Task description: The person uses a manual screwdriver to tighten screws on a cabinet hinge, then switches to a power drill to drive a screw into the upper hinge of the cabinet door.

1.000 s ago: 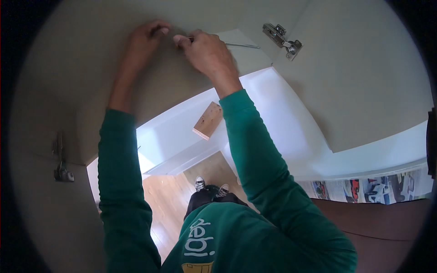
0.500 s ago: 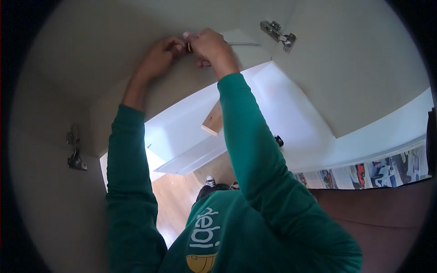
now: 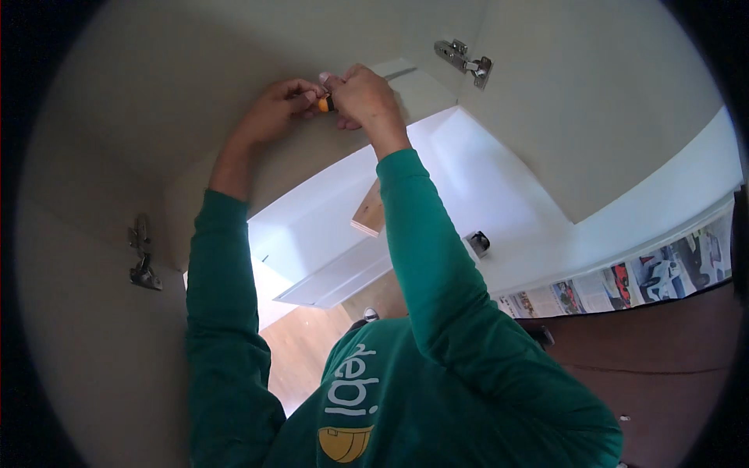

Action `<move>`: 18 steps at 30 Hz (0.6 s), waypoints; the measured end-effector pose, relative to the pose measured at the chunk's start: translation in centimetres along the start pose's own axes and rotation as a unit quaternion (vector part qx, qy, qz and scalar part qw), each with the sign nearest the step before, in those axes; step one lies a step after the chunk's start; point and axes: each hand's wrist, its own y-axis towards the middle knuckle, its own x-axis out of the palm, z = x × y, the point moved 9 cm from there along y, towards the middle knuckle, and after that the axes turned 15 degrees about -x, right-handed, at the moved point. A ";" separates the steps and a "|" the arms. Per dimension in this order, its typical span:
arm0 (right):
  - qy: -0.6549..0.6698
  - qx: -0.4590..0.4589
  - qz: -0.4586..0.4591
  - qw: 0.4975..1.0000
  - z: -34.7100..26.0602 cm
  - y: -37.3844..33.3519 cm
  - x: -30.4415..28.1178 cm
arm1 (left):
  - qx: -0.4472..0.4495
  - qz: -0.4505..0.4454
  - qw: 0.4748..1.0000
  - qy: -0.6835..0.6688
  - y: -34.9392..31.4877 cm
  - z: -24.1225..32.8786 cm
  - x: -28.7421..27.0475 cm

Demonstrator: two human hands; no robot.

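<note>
High inside a beige cabinet [image 3: 203, 47], both my hands meet close together. My right hand [image 3: 365, 97] is closed around a small orange-and-black object [image 3: 326, 103], whose kind is partly hidden by the fingers. Against its left end, the fingertips of my left hand [image 3: 277, 109] are pinched together; what lies between them is too small to make out. Behind my right hand, a thin grey cable or rod [image 3: 402, 74] runs along the cabinet's inner corner.
Metal hinges stand on the right [image 3: 466, 62] and left [image 3: 143, 253] sides. Below are a white panel [image 3: 515, 195], a wooden piece [image 3: 368, 209] and a small black object [image 3: 478, 242]. A printed picture strip [image 3: 616, 285] edges the brown surface [image 3: 663, 351] at right.
Both hands appear slightly lower in the view. More of the orange part shows between them, and less of the grey cable or rod. The whole view has shifted a little.
</note>
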 end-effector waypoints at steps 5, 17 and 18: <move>0.193 0.027 0.063 0.979 0.6 -2.4 -1.1 | -0.031 0.033 0.991 -0.123 0.1 1.2 -1.6; 0.050 -0.090 0.054 0.993 -1.7 -15.1 -8.9 | -0.072 -0.200 0.909 -0.358 6.5 4.3 7.4; 0.046 -0.102 0.066 0.991 -1.4 -15.3 -8.7 | -0.081 -0.201 0.902 -0.374 6.6 4.7 8.0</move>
